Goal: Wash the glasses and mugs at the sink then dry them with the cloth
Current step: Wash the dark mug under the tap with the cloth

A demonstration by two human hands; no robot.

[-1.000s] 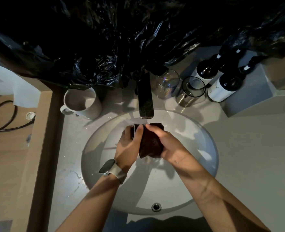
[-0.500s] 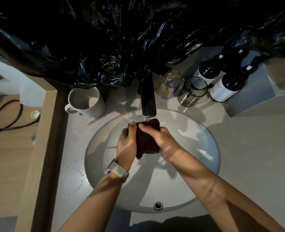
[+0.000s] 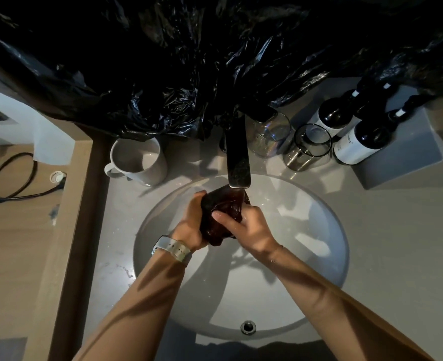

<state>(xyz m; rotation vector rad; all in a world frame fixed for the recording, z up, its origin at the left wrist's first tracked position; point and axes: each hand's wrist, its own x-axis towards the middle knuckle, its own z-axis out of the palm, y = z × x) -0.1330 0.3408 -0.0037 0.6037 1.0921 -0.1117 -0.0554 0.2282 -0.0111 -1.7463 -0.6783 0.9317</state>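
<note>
sink [image 3: 319,256]: the round basin set into the table [image 3: 397,243] lies straight below my hands; its drain sits at the near edge.
tap [image 3: 237,155]: the dark spout reaches toward me from the back wall, its tip directly above the far end of what I hold.
mug [image 3: 138,161]: the white one stands upright on the table to my left of the tap, well apart from my hands and nearer my left one.
glasses: the clear glass [image 3: 270,135] and the dark-rimmed glass [image 3: 307,147] stand just right of the tap, nearer my right hand.
dark thing [image 3: 221,213]: a dark brown item, cloth or mug I cannot tell, is over the basin, its long axis running from me toward the spout.
left hand [image 3: 189,225]: my fingers are curled round its left side.
right hand [image 3: 246,225]: my fingers grip its right side, thumb across the front.
next move, I judge: it turns on keeping the far end under the spout.
</note>
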